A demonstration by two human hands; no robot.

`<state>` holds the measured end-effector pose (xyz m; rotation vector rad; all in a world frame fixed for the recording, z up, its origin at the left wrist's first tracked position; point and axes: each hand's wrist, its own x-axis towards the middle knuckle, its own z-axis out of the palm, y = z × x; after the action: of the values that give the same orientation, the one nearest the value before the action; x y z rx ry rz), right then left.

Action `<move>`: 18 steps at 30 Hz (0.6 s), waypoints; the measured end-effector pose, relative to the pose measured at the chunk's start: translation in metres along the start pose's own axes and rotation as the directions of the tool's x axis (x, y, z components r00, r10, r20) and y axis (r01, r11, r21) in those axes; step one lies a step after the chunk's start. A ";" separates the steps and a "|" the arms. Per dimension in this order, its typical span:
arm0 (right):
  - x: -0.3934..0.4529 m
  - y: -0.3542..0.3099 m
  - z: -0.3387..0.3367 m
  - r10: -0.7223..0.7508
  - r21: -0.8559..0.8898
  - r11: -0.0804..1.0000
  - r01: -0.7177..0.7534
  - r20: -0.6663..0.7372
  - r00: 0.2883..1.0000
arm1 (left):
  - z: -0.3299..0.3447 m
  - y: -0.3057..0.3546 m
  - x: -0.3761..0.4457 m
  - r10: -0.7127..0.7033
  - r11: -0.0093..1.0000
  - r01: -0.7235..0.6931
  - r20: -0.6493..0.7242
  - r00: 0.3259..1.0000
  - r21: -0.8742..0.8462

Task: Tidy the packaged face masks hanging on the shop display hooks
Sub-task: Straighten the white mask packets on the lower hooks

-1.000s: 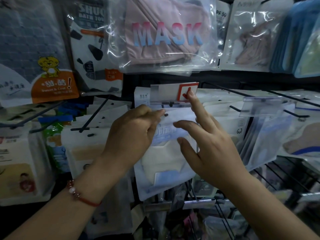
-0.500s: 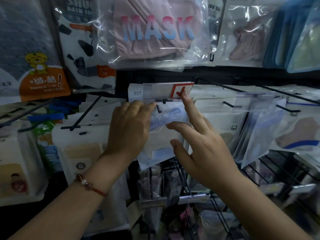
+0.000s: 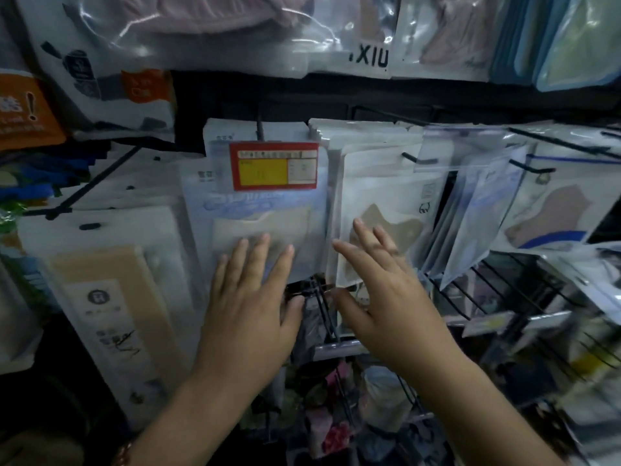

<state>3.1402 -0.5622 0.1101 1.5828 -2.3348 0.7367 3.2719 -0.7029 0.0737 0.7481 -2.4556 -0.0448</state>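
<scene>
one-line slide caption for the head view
Both open hands flatten hanging mask packs beneath a red price tag.

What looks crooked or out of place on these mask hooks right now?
The clear packets right of the middle hang slanted, fanned out of line with the straight white packs beside them. The blue-printed pack under the left hand hangs square.

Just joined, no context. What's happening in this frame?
A person is tidying packaged masks on shop display hooks. The left hand lies flat, fingers straight, on the mask pack hanging under the red and yellow price tag. The right hand is open in front of the neighbouring pack; whether it touches is unclear. Neither hand grips anything.
</scene>
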 end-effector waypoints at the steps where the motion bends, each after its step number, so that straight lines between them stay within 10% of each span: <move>1: -0.004 0.007 0.000 0.025 0.003 1.000 -0.025 0.015 1.000 | 0.002 0.005 0.000 0.000 1.000 0.001 0.020 1.000 -0.017; 18: -0.054 0.143 -0.055 0.225 0.113 0.967 -0.228 0.042 0.973 | 0.050 0.148 0.032 0.067 0.980 -0.036 0.157 0.985 -0.196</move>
<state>3.0253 -0.4482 0.0923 1.3918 -2.5668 0.9213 3.1492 -0.6008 0.0762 0.6165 -2.5770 -0.3312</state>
